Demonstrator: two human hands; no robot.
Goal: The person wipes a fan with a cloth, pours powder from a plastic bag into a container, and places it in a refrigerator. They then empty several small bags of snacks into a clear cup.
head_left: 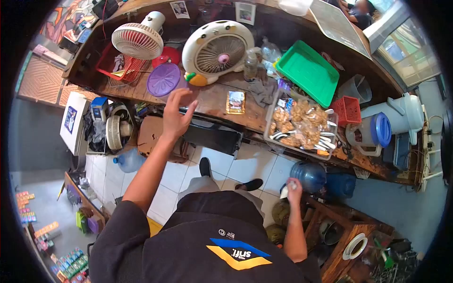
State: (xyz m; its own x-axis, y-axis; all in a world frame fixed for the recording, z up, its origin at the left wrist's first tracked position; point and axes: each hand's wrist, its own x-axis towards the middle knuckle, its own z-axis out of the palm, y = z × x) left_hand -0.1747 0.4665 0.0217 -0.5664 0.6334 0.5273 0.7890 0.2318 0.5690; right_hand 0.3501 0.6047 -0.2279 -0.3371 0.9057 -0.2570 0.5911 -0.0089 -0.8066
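My left hand [178, 114] reaches over the front edge of the wooden desk [212, 101], fingers apart and holding nothing. Closest to it is a round purple plastic lid [163, 79]. A brown and gold packet [236, 102] lies flat on the desk to its right. Down by my right side, my right hand [294, 189] is closed around a small white thing [284, 192], whose kind I cannot make out. Behind that hand stands a blue water jug [308, 177] on the floor. A clear plastic tub [270, 123] holds bagged brown snacks [302, 118] and white-handled pieces.
On the desk are a round animal-faced fan [188, 52], a white fan [138, 41], a green tray [306, 70], a grey cloth [262, 91], a red basket [347, 111] and a blue-lidded pitcher [368, 133]. A wooden stool [349, 245] stands at lower right.
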